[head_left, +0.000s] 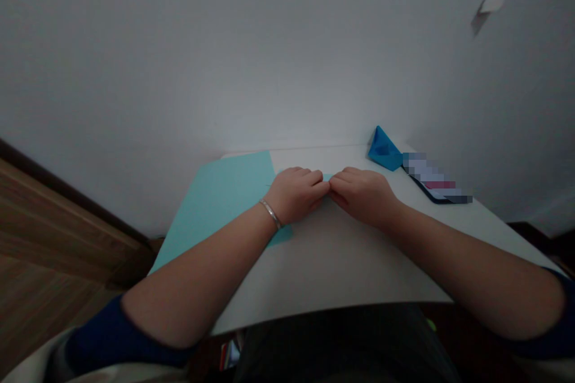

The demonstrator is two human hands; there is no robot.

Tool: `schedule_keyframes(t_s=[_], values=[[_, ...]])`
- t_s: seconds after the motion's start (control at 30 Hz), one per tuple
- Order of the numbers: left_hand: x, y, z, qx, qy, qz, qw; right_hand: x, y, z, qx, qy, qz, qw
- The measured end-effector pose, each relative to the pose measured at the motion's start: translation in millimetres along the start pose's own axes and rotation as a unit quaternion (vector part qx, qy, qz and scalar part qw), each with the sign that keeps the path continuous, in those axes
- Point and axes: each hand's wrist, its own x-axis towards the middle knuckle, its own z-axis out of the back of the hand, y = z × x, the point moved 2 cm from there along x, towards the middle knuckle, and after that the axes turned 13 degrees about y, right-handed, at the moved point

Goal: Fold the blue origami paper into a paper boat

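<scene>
My left hand (296, 194) and my right hand (365, 194) meet knuckle to knuckle at the middle of a white table (341, 257). Both have their fingers curled and pressed down on a small light teal piece of paper (281, 234), which is mostly hidden under them. A silver bracelet (271, 213) circles my left wrist. A larger light teal sheet (215, 203) lies flat on the table's left part, just left of my left hand.
A folded dark blue paper shape (384, 151) stands at the table's far right. Beside it lies a phone (438, 187). A white wall (269, 48) rises right behind the table. Wooden floor (49, 251) shows on the left.
</scene>
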Motion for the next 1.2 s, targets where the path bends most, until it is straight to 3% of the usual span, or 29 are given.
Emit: schedule_keyframes(t_s=[0.4,0.77,1.2], values=[[1,3,-1.6,0.013,0.016,0.027,0.999,1,-9,-3,0.046,0.033,-0.021,0.998],[-4,16,-10.9,0.024,0.033,0.083,0.996,-4,-30,-7,0.067,0.052,-0.1,0.991],[-5,21,-14.8,0.008,0.112,0.123,0.986,-11,-57,-17,0.148,0.07,-0.132,0.978]])
